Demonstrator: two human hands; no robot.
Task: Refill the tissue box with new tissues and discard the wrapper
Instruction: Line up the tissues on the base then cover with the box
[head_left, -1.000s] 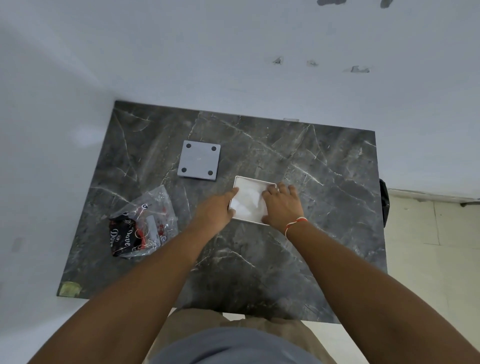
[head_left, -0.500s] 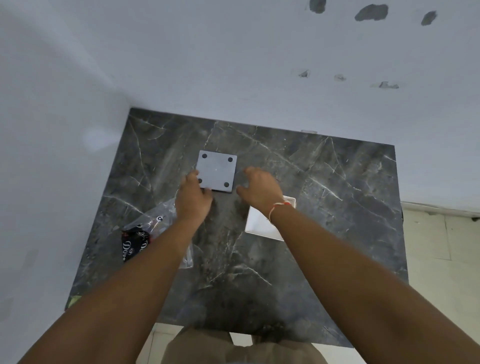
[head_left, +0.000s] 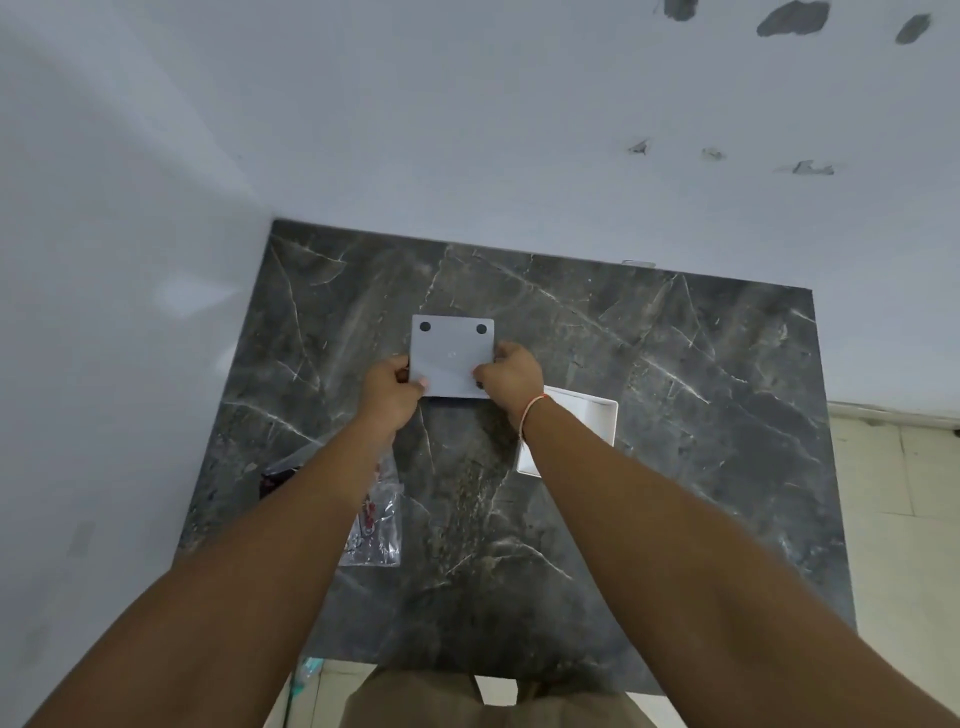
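A grey square base plate (head_left: 451, 353) of the tissue box, with black round feet at its corners, lies near the middle of the dark marble table (head_left: 675, 364). My left hand (head_left: 390, 395) grips its near left corner and my right hand (head_left: 511, 375) grips its near right corner. The white open tissue box (head_left: 592, 415) with white tissues inside sits just right of my right wrist, partly hidden by the forearm. The clear plastic wrapper (head_left: 376, 525) with red and black print lies at the left, mostly under my left forearm.
White walls close the table at the back and on the left. A tiled floor (head_left: 904, 519) shows past the table's right edge. My trousers appear below the near edge.
Both hands left the white box and moved back-left to the grey plate; they now hold its near corners. The camera view has shifted up.
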